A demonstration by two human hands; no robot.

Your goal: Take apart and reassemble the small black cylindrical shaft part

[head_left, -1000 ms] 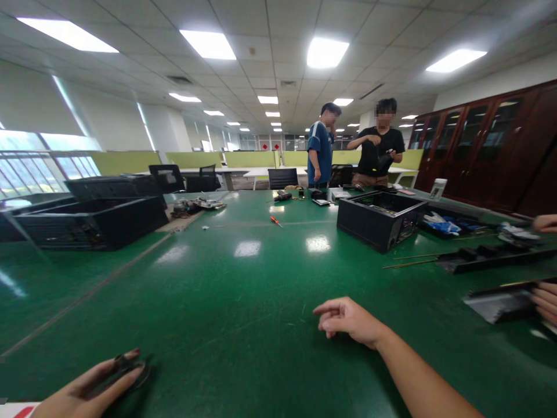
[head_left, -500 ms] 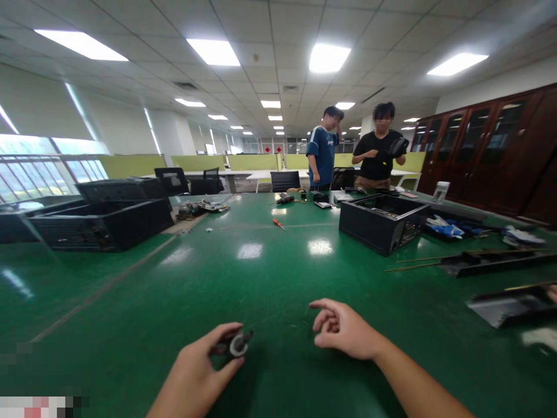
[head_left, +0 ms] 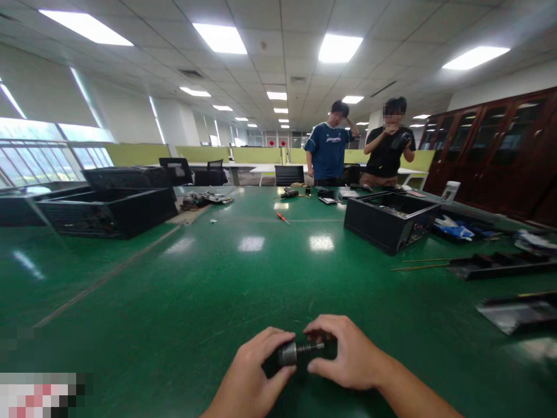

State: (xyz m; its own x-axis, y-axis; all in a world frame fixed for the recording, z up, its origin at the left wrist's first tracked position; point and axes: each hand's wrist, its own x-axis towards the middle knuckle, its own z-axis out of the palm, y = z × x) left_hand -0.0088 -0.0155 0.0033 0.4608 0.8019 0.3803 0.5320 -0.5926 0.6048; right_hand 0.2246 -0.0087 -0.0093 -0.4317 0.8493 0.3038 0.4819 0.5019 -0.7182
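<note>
Low in the head view, my left hand point(head_left: 263, 368) grips a small metal cylinder with a thin ridged shaft point(head_left: 288, 354) between thumb and fingers. The shaft points right, toward my right hand; whether its ridges are a thread or a spring I cannot make out. My right hand point(head_left: 348, 354) curves around the shaft's tip with thumb and fingers apart, and appears not to touch it. Both hands are just above the green table point(head_left: 174, 313).
An orange-handled screwdriver point(head_left: 282, 218) lies further back. Dark computer cases stand at right point(head_left: 389, 223) and left point(head_left: 108, 212). Dark metal channels point(head_left: 522, 310) lie at the right, near a tray with blue-and-white gloves point(head_left: 455, 227). Two people point(head_left: 329, 145) stand behind the table.
My left hand has moved right with the metal cylinder and turned its shaft sideways. My right hand has opened its curled fingers and come close to the shaft. The view has shifted slightly.
</note>
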